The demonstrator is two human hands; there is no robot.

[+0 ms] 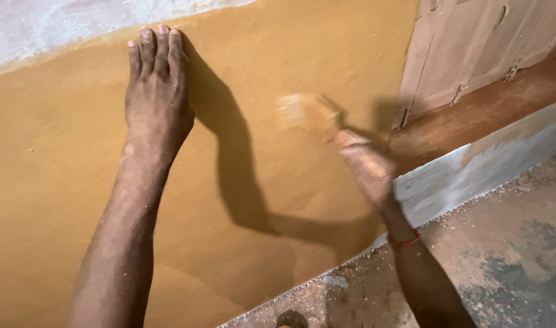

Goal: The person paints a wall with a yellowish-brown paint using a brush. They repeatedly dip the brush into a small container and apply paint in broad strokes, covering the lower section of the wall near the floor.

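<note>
A: Item one?
B: Pale, blurred sanding pad or sheet (302,112), pressed flat against the ochre-yellow plastered wall (65,182). It sits right of the wall's middle, just left of the wooden panelled door (472,48).

A: What holds it?
B: Right hand (366,167), dusted pale, clenched on the pad's near edge. Motion blur hides the fingers, so the exact grasp cannot be told. A thin red band (405,242) circles its wrist.

A: The other hand?
B: Left hand (156,91), released and flat, palm against the wall, fingers together, holding nothing. It lies well left of the pad, fingertips near the wall's upper edge, where a whitish unpainted strip (77,24) begins.

A: Marks on the wall?
B: Dark shadows of both arms (241,176), between the hands.

A: Beyond the wall?
B: A reddish-brown band (490,103) beneath the door; a grey-white skirting strip (472,173) along the wall's base; then a rough, dusty concrete floor (508,255), with a small dark rounded object (292,319) at the frame's lower edge, too cropped to identify.
</note>
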